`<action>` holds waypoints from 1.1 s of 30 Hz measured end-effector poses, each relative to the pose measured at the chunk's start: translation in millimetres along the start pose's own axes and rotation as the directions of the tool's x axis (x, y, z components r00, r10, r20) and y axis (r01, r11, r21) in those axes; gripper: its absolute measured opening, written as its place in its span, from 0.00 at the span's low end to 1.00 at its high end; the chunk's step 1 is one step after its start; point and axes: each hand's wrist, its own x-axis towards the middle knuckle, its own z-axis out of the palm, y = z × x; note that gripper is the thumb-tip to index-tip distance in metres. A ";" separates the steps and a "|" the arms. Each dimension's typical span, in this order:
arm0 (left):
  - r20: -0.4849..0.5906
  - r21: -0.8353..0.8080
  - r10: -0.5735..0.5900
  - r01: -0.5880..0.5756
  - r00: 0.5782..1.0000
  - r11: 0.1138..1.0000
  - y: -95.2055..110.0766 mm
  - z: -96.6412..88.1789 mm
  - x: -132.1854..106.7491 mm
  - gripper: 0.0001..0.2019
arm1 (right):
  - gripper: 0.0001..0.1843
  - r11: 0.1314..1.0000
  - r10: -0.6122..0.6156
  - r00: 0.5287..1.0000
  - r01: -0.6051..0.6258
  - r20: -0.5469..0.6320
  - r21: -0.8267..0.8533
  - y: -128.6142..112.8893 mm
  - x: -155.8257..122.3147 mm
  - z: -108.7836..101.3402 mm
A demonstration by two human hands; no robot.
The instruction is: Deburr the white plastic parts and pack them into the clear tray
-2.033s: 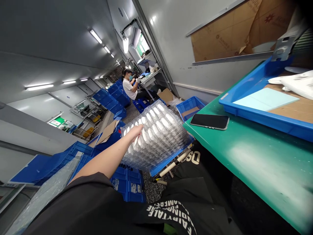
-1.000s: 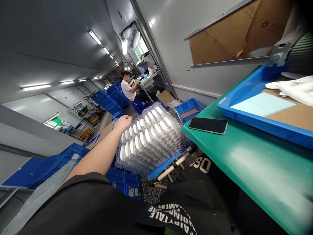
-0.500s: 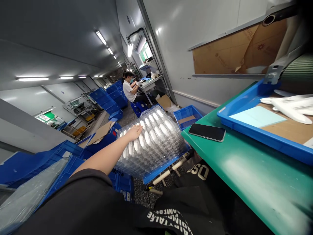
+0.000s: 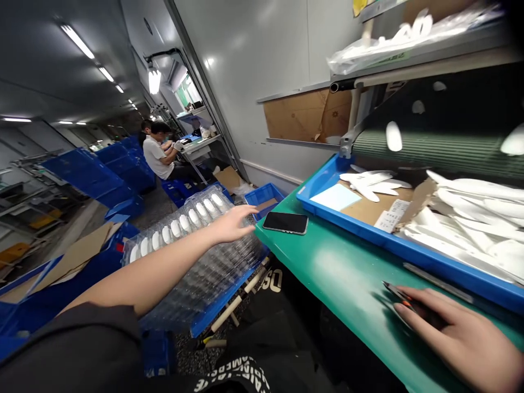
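My left hand (image 4: 235, 222) reaches out above the stacked clear plastic trays (image 4: 213, 273), fingers stretched and holding nothing. Rows of white oval pieces (image 4: 184, 222) lie in the top tray. A black phone (image 4: 285, 222) rests on the green tabletop (image 4: 339, 262), just right of those fingers. Over the table at lower right, my right hand (image 4: 458, 333) is closed around a small black-and-orange hand tool (image 4: 403, 297) with a pointed dark tip. Most of the tool's handle is hidden in the palm. Nearby, a blue tray (image 4: 347, 217) holds long white plastic parts (image 4: 475, 218).
A ridged green conveyor belt (image 4: 409, 150) carries white pieces behind the blue tray. Below the wall stands a small blue bin (image 4: 264, 197). Two people sit at a far bench; one wears a white shirt (image 4: 155, 158). Blue crates (image 4: 90, 177) line the left.
My left hand has left the top tray's pieces and moved right toward the phone. The view has swung right, bringing my right hand with the tool, the white parts and the belt into sight.
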 end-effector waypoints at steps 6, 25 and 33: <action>0.356 0.100 0.028 -0.068 0.934 0.993 56.0 21.8 95.0 0.50 | 0.34 0.998 0.038 0.990 -0.045 0.139 0.046 -22.1 -1.4 -10.9; 0.103 0.174 -0.189 0.170 0.977 0.970 64.9 52.2 56.1 0.58 | 0.30 1.000 0.009 0.989 -0.013 0.151 0.026 -18.2 1.9 -8.9; 0.037 -0.279 -0.344 0.340 0.938 0.898 62.1 77.9 46.4 0.53 | 0.26 1.000 -0.006 0.995 0.005 0.104 0.001 -11.9 -0.2 -5.4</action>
